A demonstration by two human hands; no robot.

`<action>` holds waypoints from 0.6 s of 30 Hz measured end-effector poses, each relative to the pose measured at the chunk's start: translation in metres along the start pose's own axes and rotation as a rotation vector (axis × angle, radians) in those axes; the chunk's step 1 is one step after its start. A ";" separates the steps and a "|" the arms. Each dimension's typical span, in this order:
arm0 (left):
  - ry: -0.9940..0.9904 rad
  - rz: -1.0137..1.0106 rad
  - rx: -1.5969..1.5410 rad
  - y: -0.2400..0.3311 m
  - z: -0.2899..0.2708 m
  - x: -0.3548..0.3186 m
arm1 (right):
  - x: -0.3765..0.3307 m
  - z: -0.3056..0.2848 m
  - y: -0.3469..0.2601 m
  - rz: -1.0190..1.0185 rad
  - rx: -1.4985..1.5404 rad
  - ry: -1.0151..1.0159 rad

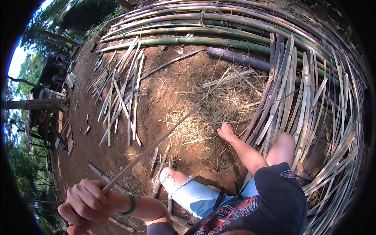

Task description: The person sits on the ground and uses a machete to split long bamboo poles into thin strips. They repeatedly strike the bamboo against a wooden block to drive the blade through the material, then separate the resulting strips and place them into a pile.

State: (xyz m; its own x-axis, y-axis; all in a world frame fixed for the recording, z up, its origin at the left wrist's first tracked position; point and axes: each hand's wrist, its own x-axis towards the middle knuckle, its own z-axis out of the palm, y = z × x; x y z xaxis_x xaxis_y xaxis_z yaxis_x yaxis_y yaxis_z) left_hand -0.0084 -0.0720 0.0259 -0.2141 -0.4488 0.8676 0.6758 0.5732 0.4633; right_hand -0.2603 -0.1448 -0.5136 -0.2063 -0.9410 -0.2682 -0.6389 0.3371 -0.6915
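Note:
My left hand [84, 205], with a green band on its wrist, is closed around the near end of a long thin bamboo strip [152, 145]. The strip runs up and to the right over the dirt. My right hand [226, 131] reaches forward and down to the ground, fingers on the dry shavings [203, 117] at the edge of a heap of split bamboo slats [282, 102]. Whether it grips anything there is unclear. My bare knees [169, 177] show below, in light shorts.
Long green bamboo poles [188, 39] lie stacked across the far side. A second bundle of split slats [119, 90] lies on the brown dirt to the left. A dark shed [51, 76] and trees stand at the far left.

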 end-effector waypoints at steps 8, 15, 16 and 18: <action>0.026 0.000 0.099 0.007 0.000 -0.008 | -0.024 0.004 -0.021 -0.127 0.253 -0.068; 0.300 0.048 0.337 0.005 -0.010 0.005 | 0.026 -0.017 -0.005 0.173 -0.112 -0.287; 0.388 0.058 0.380 0.001 -0.010 0.006 | 0.015 -0.020 -0.009 0.197 -0.068 -0.259; 0.442 0.060 0.402 -0.005 -0.013 0.011 | -0.009 -0.026 -0.021 0.238 0.023 -0.199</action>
State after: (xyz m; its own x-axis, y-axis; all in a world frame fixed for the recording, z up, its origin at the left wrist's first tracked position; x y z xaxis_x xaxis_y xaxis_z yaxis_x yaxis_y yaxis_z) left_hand -0.0047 -0.0889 0.0313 0.1887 -0.6007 0.7769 0.3394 0.7822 0.5224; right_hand -0.2641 -0.1443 -0.4797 -0.1978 -0.8124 -0.5486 -0.5730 0.5499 -0.6077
